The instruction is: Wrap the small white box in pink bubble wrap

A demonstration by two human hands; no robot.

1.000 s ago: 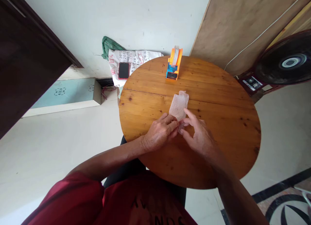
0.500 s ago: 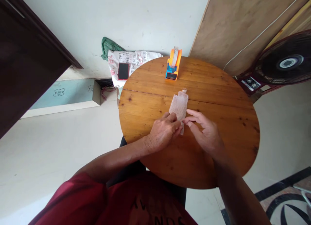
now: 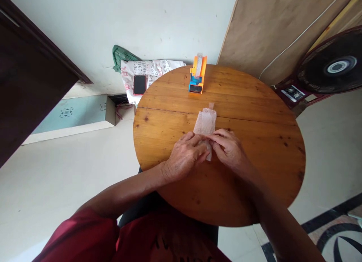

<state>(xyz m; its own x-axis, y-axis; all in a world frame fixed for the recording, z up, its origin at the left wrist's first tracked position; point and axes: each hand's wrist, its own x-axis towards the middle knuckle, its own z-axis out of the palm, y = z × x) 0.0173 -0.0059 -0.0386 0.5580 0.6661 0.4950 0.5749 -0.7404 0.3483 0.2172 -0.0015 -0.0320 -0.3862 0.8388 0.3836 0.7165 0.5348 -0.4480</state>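
A pale, crinkled wrap, perhaps bubble wrap, (image 3: 206,121) lies on the round wooden table with a small clear strip (image 3: 211,105) at its far end. Over the wrap's near part, my left hand (image 3: 189,153) has its fingers bent and pressed together. From the right, my right hand (image 3: 228,147) meets it, thumb and fingers closed at the wrap's near right edge. Fingertips of both hands touch or nearly touch; whatever is pinched between them is too small to name. An orange and blue tape dispenser (image 3: 198,73) stands upright near the table's far edge.
The round table (image 3: 254,141) has a wall behind it. Left of its far edge, a black phone (image 3: 139,84) lies on a printed white sack (image 3: 127,75), beside a green bag (image 3: 124,56). A fan (image 3: 328,66) stands at the right.
My right hand has moved left and its fingers have closed together against my left hand's fingertips. The view has shifted slightly. The tape dispenser still stands in its place on the table.
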